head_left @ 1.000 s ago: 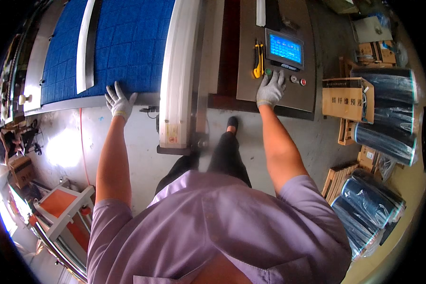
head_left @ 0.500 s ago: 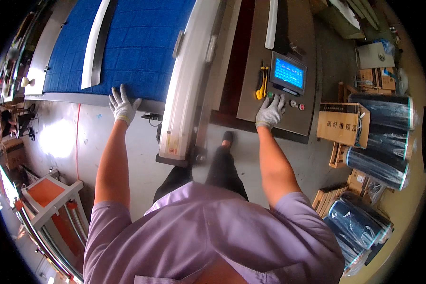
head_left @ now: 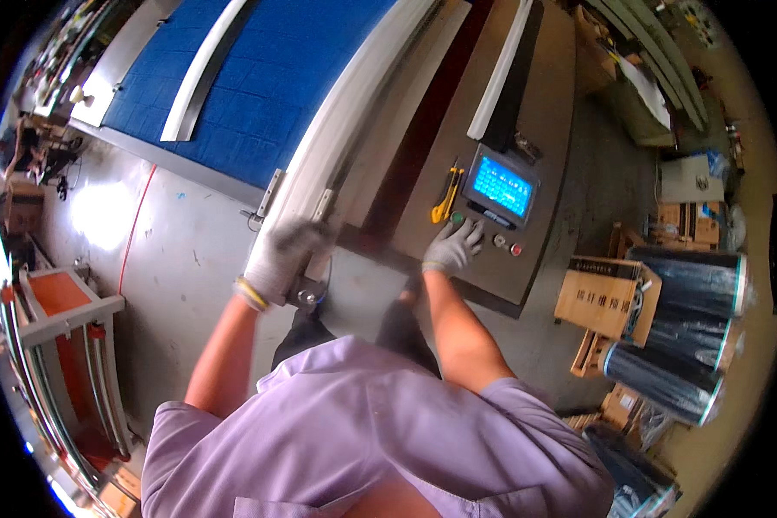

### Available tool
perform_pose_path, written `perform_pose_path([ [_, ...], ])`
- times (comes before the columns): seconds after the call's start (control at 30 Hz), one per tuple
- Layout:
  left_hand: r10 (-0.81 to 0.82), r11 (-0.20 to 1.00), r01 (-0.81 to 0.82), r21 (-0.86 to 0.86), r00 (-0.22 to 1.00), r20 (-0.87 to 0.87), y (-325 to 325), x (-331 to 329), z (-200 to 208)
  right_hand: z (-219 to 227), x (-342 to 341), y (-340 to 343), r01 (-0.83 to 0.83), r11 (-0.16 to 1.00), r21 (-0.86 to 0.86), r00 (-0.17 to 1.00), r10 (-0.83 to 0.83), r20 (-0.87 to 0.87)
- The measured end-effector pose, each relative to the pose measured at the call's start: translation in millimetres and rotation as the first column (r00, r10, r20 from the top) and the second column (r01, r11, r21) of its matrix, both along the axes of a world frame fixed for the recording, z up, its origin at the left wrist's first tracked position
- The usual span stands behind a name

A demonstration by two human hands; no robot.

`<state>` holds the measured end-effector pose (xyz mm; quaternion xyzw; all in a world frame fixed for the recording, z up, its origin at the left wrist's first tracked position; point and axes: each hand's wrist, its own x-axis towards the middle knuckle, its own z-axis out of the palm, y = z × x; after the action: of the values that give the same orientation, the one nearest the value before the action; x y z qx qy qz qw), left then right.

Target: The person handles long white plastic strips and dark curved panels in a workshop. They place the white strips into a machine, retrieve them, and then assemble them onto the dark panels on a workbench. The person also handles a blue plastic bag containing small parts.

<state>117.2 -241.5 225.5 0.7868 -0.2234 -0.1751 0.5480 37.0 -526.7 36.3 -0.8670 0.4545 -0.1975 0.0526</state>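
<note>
My left hand (head_left: 278, 261), in a white knit glove with a yellow cuff, is over the near end of the long white gantry beam (head_left: 337, 116). Its fingers are smeared by motion, so their grip is unclear. My right hand (head_left: 451, 249), gloved alike, rests on the brown control panel (head_left: 410, 226) with its fingers stretched out. The fingertips lie at a green button (head_left: 457, 218), below a lit touch screen (head_left: 500, 188). A yellow utility knife (head_left: 445, 198) lies just left of the screen.
Left of the beam spreads a blue machine bed (head_left: 263, 95) with a pale metal strip (head_left: 200, 73) across it. A red button (head_left: 515, 250) sits right of my right hand. Cardboard box (head_left: 597, 298) and dark wrapped rolls (head_left: 665, 373) stand at right; a white frame (head_left: 69, 319) at left.
My left hand has left the blue bed's edge and moved right to the beam's end. The right hand stays by the green button. The whole view has turned and shifted.
</note>
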Motion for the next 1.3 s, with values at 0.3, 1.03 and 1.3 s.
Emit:
perform_pose_path([
  [0.3, 0.685, 0.384, -0.92, 0.08, 0.226, -0.692, -119, -50, -230, -2, -56, -56, -0.575, 0.805, 0.144, 0.809, 0.586, -0.048],
  [1.03, 0.515, 0.657, -0.712, -0.248, 0.664, -0.542, -190, -75, 3, 140, 44, -66, -0.84, 0.5, 0.209, 0.523, 0.647, 0.555],
  [1.3, -0.045, 0.893, 0.028, -0.45, 0.999, -0.026, -183, -77, 89, 272, 62, -119, -0.832, 0.532, -0.159, 0.335, 0.709, 0.621],
])
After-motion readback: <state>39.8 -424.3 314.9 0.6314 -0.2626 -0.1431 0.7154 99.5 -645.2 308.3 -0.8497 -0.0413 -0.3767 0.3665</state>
